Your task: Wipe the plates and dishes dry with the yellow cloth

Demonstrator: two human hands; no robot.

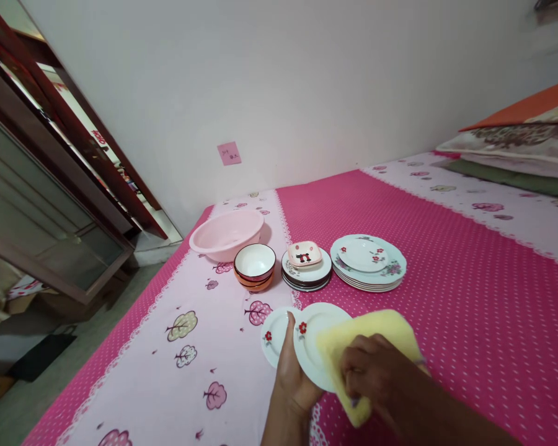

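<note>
My left hand (294, 376) grips a small white plate (317, 334) with a red flower, its thumb over the near left rim. Bunched in my right hand (372, 371) is a yellow cloth (389, 328), which lies against the plate's right side and covers part of it. Another white plate (275, 331) with a red flower shows behind my left thumb; whether it rests on the bedspread or is also held I cannot tell. Beyond my hands stand stacked bowls (255, 263), dark-rimmed plates (314, 279) topped by a small pink dish (305, 254), and a pile of floral plates (385, 275).
A pink basin (227, 234) sits at the back left, close to the bowls. The pink patterned bedspread (186, 384) lies under everything. Folded bedding (530, 136) is piled at the right, and a white wall (307, 93) with a pink note (229, 153) stands behind.
</note>
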